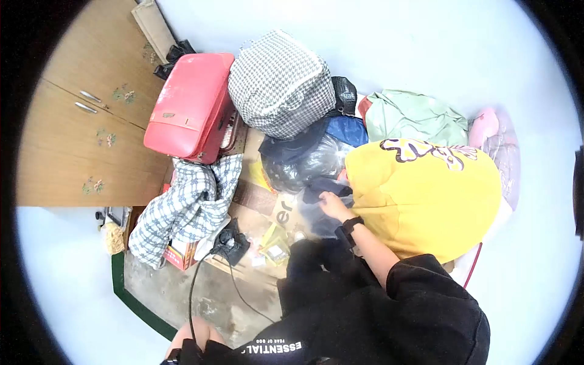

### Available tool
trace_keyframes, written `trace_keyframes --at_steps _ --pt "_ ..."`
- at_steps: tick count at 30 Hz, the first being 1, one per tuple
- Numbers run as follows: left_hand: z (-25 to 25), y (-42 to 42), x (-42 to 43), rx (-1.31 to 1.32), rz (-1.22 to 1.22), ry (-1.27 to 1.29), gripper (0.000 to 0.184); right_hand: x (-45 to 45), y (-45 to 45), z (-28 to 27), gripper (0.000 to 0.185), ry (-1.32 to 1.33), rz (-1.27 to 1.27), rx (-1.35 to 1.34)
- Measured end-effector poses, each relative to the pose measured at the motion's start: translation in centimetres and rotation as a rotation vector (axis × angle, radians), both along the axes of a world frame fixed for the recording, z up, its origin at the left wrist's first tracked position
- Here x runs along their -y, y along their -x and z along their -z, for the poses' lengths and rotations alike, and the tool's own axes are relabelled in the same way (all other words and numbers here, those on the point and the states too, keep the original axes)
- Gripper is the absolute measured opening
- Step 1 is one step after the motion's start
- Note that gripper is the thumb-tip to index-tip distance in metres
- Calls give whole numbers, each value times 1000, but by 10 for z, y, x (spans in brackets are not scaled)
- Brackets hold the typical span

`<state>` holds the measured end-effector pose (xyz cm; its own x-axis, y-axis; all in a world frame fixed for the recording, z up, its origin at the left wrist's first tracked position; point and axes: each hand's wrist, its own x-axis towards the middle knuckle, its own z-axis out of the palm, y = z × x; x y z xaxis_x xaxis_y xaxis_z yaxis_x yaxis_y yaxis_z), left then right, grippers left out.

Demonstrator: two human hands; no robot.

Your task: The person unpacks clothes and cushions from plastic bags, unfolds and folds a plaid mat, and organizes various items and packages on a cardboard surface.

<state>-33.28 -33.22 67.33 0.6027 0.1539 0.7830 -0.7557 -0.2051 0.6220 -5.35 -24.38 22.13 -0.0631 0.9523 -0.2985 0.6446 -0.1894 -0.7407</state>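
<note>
Navy bundle (314, 192) (rather crumpled)

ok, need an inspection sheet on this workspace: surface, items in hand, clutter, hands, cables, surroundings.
Surface: flattened cardboard over bare grey floor.
Items at hand: dark bundle; translucent plastic beside it.
Clutter: red suitcase, houndstooth bundle, yellow cloth, green cloth, checked cloth, black bag.
Hands: right hand at the dark bundle, grip unclear; left hand partly visible low in view, grip unclear.
Cables: thicker dark cable runs from near the black bag toward the left hand; thinner cable crosses the floor.
Surroundings: wooden cabinet, pale walls.
</note>
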Motion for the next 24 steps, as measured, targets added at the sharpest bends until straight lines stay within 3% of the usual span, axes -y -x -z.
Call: trace_keyframes --at_steps 2,5,9,10,11,12,13,16,17,20,22,24 --pt "-17 -4 22 20 25 -95 31 1 -9 4 30 76 -73 -100" --pt "-28 -2 38 104 110 -239 32 -8 -12 -9 27 -19 -10 -192" --pt "19 19 -1 325 467 -385 32 -29 -16 -30 27 -59 41 -306" --pt "24 -26 -44 335 158 -190 32 -35 -17 -32 27 -80 59 -373" --pt "56 -25 -63 164 -36 147 34 -42 -18 -33 23 -66 65 -392" --pt "88 -24 -60 -57 -738 587 38 -51 -20 -31 23 -59 70 -399" --pt "87 -45 -109 -403 -841 545 43 -62 -21 -27 23 -70 112 -428" --pt "209 -26 -226 -846 -991 817 33 -80 -15 -19 25 -69 229 -512" --pt "236 -21 -251 -951 -1028 775 28 -90 -14 -21 27 -64 284 -551" --pt "290 -1 -326 -1053 -907 749 26 -135 -9 -14 25 -60 424 -571" --pt "326 20 -388 -1077 -860 806 24 -173 -5 -4 28 78 522 -659" --pt "325 23 -447 -1142 -935 778 21 -219 2 9 38 193 642 -775"
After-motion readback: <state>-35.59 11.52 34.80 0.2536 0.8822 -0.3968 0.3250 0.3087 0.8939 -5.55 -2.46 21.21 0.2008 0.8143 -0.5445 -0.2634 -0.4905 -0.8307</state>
